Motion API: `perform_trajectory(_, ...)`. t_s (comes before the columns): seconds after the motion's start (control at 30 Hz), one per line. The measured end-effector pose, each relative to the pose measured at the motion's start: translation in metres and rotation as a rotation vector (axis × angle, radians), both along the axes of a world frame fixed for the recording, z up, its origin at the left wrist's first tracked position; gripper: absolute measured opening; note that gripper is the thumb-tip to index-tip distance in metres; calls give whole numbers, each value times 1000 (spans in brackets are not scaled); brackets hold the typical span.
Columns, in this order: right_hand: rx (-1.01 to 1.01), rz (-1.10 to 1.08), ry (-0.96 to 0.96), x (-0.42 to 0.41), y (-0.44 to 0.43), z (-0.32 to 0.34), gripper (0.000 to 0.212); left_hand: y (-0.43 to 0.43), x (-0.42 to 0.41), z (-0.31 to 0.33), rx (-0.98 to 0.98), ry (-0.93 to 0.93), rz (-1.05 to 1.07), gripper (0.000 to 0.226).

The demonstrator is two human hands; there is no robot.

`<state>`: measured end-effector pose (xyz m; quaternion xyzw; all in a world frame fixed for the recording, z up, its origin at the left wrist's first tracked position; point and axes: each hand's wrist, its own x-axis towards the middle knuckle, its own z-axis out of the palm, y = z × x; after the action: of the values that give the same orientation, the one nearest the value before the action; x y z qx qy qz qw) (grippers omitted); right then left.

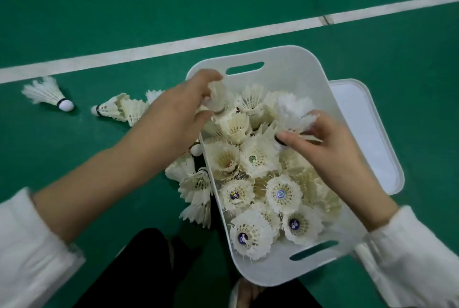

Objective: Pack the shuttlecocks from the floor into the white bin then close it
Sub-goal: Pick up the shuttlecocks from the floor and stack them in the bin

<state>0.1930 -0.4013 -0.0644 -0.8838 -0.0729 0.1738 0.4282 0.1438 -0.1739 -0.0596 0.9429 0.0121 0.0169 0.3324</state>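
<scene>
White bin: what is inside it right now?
The bin holds many shuttlecocks; the left hand and right hand each grip one. Its floor is hidden beneath them.

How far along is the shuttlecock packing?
Done: the white plastic bin is crowded with packed shuttlecocks. In hand: the left hand grips a cream feather shuttlecock at the bin's far corner; the right hand pinches a fluffy white shuttlecock over it. Left: loose shuttlecocks on the green floor beside the bin, and the white plastic lid, lying to its right.
</scene>
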Motion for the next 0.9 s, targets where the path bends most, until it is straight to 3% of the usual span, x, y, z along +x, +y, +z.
perform_trajectory(0.2,-452,339,-36,-10,12,-19,34,0,-3,-9,31,-118,-81,12)
perform_trajectory(0.3,-573,475,-51,-17,18,-31,26,2,-6,-11,62,-175,-98,8)
perform_trajectory(0.4,-558,445,-8,-16,17,-34,24,3,-7,-12,116,-212,-80,8)
perform_trajectory(0.5,-510,456,-1,-15,9,-18,44,4,-8,-15,144,-227,-102,7)
perform_trajectory(0.67,-120,320,-183,-14,11,25,44,2,-12,-15,109,-226,-147,7)
perform_trajectory(0.77,-177,506,-314,-11,34,29,43,0,-11,-10,112,-267,-180,13)
perform_trajectory(0.9,-306,576,-459,1,58,20,16,12,-14,-9,163,-261,-278,27)
